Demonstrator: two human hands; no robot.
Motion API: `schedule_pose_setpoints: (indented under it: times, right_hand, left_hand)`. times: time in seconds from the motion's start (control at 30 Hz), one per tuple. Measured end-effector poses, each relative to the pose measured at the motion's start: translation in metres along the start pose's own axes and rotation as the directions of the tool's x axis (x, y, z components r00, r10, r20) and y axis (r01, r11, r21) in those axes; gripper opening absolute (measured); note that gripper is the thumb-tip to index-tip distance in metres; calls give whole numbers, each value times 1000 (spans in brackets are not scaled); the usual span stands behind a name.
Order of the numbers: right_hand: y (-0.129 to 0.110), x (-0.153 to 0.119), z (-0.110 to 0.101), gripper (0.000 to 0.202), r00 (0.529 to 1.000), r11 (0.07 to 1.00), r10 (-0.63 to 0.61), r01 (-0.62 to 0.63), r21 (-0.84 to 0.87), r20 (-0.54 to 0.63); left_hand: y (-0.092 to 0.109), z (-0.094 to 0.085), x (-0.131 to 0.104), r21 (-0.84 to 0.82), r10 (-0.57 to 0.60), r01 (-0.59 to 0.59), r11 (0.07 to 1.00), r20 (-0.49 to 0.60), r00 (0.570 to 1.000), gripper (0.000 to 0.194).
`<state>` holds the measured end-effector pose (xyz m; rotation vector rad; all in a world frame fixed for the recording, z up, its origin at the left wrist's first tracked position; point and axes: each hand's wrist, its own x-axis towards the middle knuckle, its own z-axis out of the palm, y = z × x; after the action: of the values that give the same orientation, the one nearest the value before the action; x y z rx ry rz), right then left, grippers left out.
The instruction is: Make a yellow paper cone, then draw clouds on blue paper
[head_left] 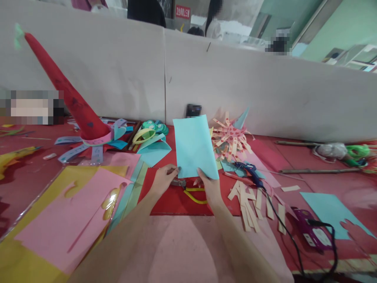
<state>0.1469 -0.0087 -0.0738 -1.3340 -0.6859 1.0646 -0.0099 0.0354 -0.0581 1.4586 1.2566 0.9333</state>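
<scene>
Between my two hands a light blue sheet of paper [194, 147] is held upright, raised over the table. The fingertips of my left hand [165, 177] pinch its lower left corner. My right hand [209, 184] grips the lower right edge, thumb lying on the front face and the other fingers behind it. Under the hands lies a red sheet [179, 206]. On that sheet rests a pair of pliers with yellow handles [196, 196], partly covered by my right hand.
At left stands a tall red cone hat [67, 90] beside pink cut paper [73, 220]. To the right lie a blue glue gun [250, 171], wooden strips [247, 204], a purple box with a cord [313, 230] and another blue sheet [330, 208]. A white partition [118, 67] rises behind.
</scene>
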Motion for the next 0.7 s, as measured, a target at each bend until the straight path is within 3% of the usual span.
schedule_pose_setpoints:
  times: [0.23,0.47,0.7]
  right_hand:
    - [0,1,-1,31,1000,999,16,-16,48,-3]
    - [2,5,-2,31,999,993,27,-24,116,-22]
    - [2,4,-2,31,999,994,19,-15,111,-33]
  left_hand:
    - [-1,-1,0,-37,53,-54,998,-36,998,30]
    - [-2,0,-3,-290,-94,122,949,108,990,31]
    - [-1,1,-3,-342,-124,164,925,136,983,30]
